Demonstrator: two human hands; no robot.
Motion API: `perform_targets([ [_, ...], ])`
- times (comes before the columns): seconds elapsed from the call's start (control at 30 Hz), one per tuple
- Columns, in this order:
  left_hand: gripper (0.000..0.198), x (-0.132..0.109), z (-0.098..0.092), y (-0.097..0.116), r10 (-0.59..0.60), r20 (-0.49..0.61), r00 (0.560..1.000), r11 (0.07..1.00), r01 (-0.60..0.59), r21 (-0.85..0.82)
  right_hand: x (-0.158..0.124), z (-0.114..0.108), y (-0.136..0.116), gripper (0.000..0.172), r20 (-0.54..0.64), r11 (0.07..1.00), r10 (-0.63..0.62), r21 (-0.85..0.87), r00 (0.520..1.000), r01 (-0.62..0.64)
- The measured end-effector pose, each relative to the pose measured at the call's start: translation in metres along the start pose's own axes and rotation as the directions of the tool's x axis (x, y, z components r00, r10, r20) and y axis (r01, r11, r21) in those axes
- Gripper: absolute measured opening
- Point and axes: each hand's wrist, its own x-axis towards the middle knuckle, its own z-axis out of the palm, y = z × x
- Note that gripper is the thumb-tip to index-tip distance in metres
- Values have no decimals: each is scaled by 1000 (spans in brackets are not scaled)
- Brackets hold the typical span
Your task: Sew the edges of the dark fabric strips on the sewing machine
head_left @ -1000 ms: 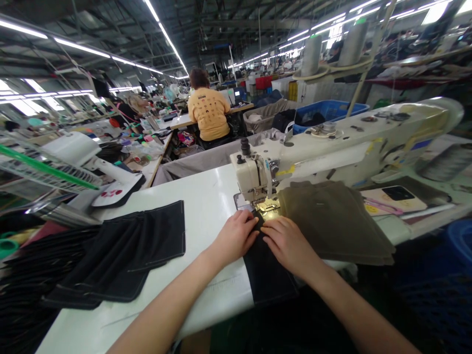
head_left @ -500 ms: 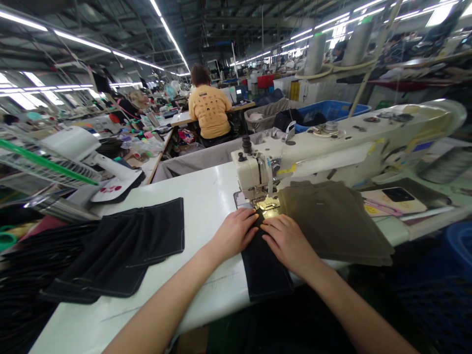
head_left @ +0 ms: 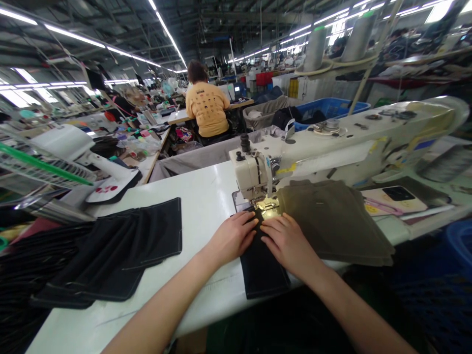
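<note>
Black cloth [head_left: 262, 278] on white table [head_left: 202, 196], far end at sewing machine [head_left: 248, 169]. Left hand [head_left: 233, 237] and right hand [head_left: 285, 239] pressing on top, not gripping. Might go crooked from pushing harder on one side.

the black cloth [head_left: 262, 275] has slid slightly toward the sewing machine [head_left: 249, 169]

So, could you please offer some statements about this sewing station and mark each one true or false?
1. The left hand and right hand rest on a black fabric piece. True.
2. The olive fabric stack lies left of both hands. False: the olive fabric stack is on the right hand's side.
3. More black pieces lie on the white table, left of the hands. True.
4. The person ahead wears green. False: the shirt is yellow.
</note>
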Motion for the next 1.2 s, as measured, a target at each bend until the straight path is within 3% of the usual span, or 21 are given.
perform_targets([
  [0.4, 29, 10, 1, -16, -12, -7, 1000, 998, 13, 55, 17, 4, 5, 16, -9, 999, -9, -48, 1000, 9],
  [0.67, 35, -10, 10, 17, -76, 14, 997, 990, 74, 122, 0, 0, -1, 26, 3, 1000, 11, -8, 1000, -11],
  [0.87, 28, -1, 5, 21, -143, 66, 988, 982, 134, 132, -2, 0, -1, 24, -7, 1000, 11, 0, 1000, -11],
  [1.03, 52, 12, 12, 11, -213, -16, 977, 965, 213, 154, -3, 6, -4, 23, -37, 1000, 9, -11, 999, -9],
  [1.13, 59, 11, 19, 6, -207, -14, 978, 967, 207, 147, -6, -17, 5, 17, -124, 997, -70, -22, 990, 68],
  [1.2, 62, 8, 22, 6, -232, -9, 973, 960, 230, 159, -6, -54, 24, 16, -302, 991, -126, -88, 945, 104],
])
